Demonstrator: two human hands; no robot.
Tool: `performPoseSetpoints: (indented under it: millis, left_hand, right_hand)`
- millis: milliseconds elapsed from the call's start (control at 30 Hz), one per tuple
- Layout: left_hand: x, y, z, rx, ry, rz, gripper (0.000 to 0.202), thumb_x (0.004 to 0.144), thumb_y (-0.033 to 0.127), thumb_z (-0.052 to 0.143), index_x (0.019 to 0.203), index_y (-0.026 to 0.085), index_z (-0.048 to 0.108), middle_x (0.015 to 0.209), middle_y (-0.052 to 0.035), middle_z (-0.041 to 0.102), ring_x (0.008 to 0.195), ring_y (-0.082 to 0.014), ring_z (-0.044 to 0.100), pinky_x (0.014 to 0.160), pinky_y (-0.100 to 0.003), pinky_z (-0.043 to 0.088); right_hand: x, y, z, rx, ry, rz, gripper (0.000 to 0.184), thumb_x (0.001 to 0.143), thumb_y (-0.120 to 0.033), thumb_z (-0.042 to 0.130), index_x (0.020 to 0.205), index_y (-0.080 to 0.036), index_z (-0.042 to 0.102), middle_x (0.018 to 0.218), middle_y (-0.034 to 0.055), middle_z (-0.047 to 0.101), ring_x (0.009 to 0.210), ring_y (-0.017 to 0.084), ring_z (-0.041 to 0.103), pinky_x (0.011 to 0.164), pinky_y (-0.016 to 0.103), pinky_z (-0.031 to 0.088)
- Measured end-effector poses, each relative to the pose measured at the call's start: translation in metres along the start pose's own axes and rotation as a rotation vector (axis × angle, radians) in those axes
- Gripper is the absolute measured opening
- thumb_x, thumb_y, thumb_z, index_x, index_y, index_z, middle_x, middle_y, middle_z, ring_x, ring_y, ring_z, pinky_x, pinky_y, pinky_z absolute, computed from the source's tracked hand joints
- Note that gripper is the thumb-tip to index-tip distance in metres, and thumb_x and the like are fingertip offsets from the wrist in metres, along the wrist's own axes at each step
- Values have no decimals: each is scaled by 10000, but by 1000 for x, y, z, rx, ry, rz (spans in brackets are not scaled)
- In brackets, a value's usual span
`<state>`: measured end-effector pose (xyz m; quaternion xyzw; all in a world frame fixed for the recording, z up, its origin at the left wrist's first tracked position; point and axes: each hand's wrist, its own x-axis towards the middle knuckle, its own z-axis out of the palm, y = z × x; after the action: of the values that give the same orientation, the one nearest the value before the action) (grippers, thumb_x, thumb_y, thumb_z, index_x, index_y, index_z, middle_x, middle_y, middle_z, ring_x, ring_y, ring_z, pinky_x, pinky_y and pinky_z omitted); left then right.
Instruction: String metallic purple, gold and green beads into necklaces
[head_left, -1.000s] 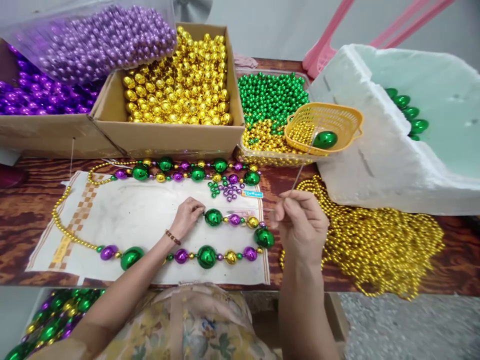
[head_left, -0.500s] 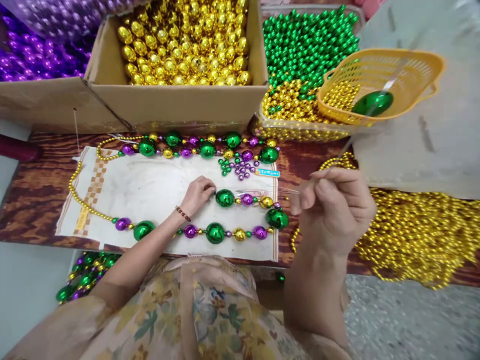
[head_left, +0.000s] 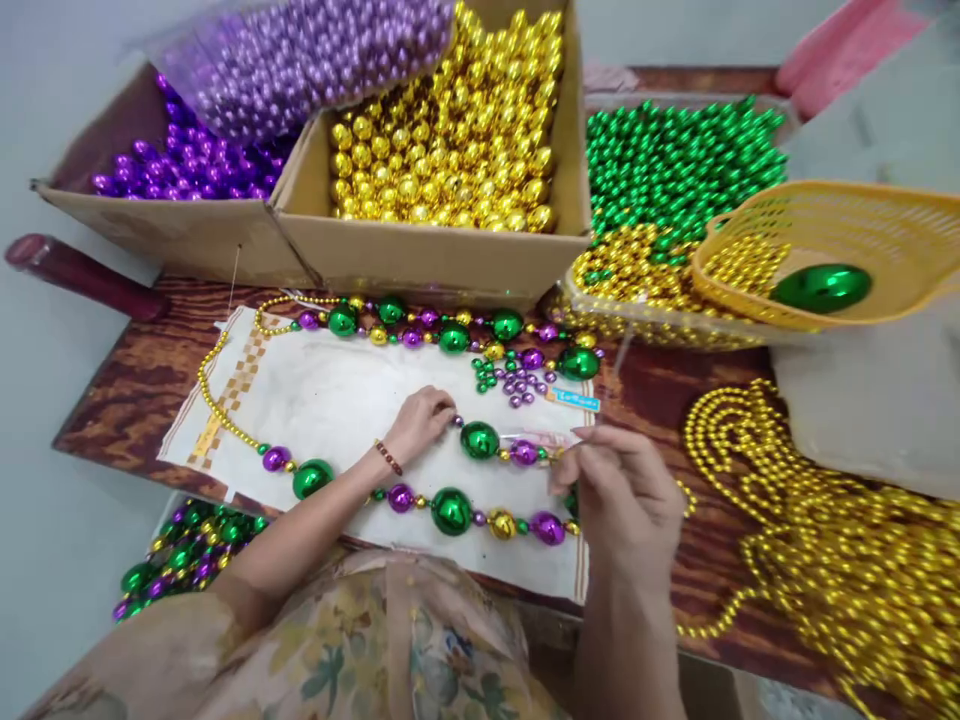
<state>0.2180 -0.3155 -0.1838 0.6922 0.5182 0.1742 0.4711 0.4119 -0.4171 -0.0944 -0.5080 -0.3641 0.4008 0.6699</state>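
Note:
My left hand (head_left: 424, 425), with a brown bead bracelet, is closed in a pinch at the end of a bead strand, beside a small purple bead and a large green bead (head_left: 480, 440). My right hand (head_left: 619, 490) is closed and blurred over the strand's right bend, covering some beads; thread runs to its fingers in the earlier view, but is barely visible now. The strand loops back below through a green bead (head_left: 451, 511) and a purple bead (head_left: 547, 527). Loose small green beads (head_left: 484, 375) and purple beads (head_left: 523, 380) lie on the white cloth (head_left: 337, 385).
A cardboard box (head_left: 442, 265) of gold and purple beads stands behind the cloth. Right of it are a clear tub (head_left: 675, 325) of green and gold beads and a yellow basket (head_left: 911, 235). Gold bead strings (head_left: 840, 570) cover the table's right side. A second strand (head_left: 454, 338) lies behind.
My right hand has come closer to the left hand and lower, over the strand's bend. A small purple bead now shows beside my left fingertips. The whole view has shifted and tilted.

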Motion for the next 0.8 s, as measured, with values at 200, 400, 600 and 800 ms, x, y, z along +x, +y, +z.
performPoseSetpoints:
  millis: [200, 400, 600, 800]
  left_hand:
    - [6, 16, -48, -226, 197, 98, 265, 895, 350, 577, 1066, 170, 667, 1000, -73, 653, 693, -138, 661, 552, -241, 542]
    - [44, 75, -101, 5, 596, 474, 216, 933, 316, 568, 1055, 183, 687, 990, -61, 695, 904, -160, 647, 819, -287, 535]
    - [105, 116, -128, 320, 634, 626, 178, 908, 218, 571, 1007, 145, 700, 947, -69, 714, 893, -175, 633, 859, -341, 499]
    - [163, 129, -146, 476, 469, 601, 147, 813, 136, 599, 911, 103, 704, 779, -22, 647, 844, -175, 625, 909, -430, 462]
  right_hand:
    - [-9, 23, 6, -100, -44, 129, 96, 869, -285, 671, 905, -203, 706, 601, 3, 658, 519, 174, 625, 456, 272, 467]
    - [-17, 38, 10, -88, 32, 149, 97, 891, -302, 656, 913, -220, 701, 586, -11, 630, 508, 168, 596, 474, 281, 471]
    - [-33, 45, 15, -48, 100, 126, 82, 916, -293, 632, 925, -252, 702, 577, -15, 609, 496, 172, 580, 466, 293, 469]
    - [-33, 39, 12, -13, 105, 110, 66, 907, -263, 642, 923, -228, 696, 569, -16, 605, 496, 165, 579, 490, 294, 474]
